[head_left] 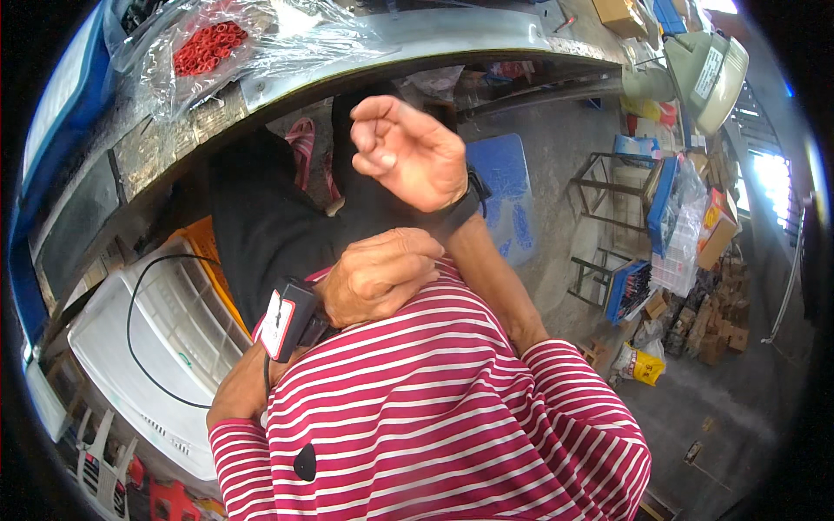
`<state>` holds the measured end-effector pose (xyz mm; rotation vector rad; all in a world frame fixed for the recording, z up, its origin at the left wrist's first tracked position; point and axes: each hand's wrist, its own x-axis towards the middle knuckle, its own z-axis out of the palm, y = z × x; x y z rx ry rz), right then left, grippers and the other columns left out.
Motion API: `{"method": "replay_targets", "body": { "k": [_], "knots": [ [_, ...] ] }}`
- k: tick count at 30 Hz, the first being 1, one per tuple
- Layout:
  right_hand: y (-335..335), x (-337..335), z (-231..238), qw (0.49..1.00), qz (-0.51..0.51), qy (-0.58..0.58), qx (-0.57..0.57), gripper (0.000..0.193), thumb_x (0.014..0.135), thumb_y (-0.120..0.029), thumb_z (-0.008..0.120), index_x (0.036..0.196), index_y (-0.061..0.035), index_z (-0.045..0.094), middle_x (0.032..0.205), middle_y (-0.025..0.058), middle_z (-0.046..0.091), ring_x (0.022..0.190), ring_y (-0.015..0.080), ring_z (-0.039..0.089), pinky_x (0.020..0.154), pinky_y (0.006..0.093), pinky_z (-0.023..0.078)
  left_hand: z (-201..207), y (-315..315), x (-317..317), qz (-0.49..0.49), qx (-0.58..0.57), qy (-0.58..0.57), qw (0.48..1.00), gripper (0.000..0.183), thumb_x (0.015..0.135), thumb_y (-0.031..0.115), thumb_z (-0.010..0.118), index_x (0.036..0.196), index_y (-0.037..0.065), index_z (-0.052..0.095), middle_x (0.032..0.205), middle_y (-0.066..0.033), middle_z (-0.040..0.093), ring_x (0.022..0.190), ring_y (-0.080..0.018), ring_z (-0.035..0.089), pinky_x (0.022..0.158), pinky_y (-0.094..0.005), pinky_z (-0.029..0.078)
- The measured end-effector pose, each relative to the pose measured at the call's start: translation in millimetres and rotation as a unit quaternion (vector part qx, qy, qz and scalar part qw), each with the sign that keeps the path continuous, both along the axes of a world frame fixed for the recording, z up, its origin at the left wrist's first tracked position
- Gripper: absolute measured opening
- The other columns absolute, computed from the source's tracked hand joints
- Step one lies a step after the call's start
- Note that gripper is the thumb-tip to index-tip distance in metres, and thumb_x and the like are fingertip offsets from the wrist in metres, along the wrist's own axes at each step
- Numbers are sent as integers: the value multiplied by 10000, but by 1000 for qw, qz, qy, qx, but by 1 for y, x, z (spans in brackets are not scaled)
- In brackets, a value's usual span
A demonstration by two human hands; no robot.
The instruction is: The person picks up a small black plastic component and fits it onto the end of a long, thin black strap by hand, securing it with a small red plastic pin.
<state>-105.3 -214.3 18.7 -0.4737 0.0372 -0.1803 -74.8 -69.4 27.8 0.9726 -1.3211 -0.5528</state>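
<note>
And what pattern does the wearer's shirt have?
The shirt has white stripes on pinkish red, best seen in the head view.

A yellow-and-white bag [645, 365] lies on the floor [665, 425] (brown cardboard boxes [716, 334] nearby).

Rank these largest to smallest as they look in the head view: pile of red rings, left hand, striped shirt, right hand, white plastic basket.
1. Striped shirt
2. White plastic basket
3. Right hand and left hand: too alike to rank
4. Pile of red rings

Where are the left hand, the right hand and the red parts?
Left hand [375, 274]: head view, on its back.
Right hand [415, 161]: head view, on its middle.
Red parts [209, 49]: head view, mid-pile.
</note>
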Motion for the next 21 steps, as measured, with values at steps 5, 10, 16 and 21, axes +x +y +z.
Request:
{"method": "replay_targets", "body": {
  "k": [5,10,16,21],
  "knots": [
    [-8,10,4,994,-21,-55,92,419,901,-303,409,1139,34,488,883,111,550,653,121,434,630,266,354,10,-1,-4,23,-19,1,1000,137,641,-110,618,760,-53,585,836,-148,614,769,-277,620,681,-325,508],
    [-9,6,-4,995,16,-79,59,471,882,-335,448,1179,30,454,912,116,513,657,114,426,640,257,348,20,2,-7,-6,3,32,999,125,643,-99,612,747,-36,581,834,-131,620,763,-254,628,682,-312,510],
    [-14,-1,-15,997,-3,-63,40,511,872,-361,494,1214,10,419,908,94,460,658,93,411,631,231,343,19,4,-5,-20,26,52,998,124,640,-104,612,731,-31,571,826,-128,623,753,-237,631,661,-302,512],
    [-7,5,8,989,41,-111,90,478,863,-324,539,1206,-9,430,900,86,454,653,92,419,614,217,349,12,4,-5,24,59,129,990,153,666,-120,585,762,-10,542,840,-122,609,762,-222,615,665,-277,491]
  ]
}}
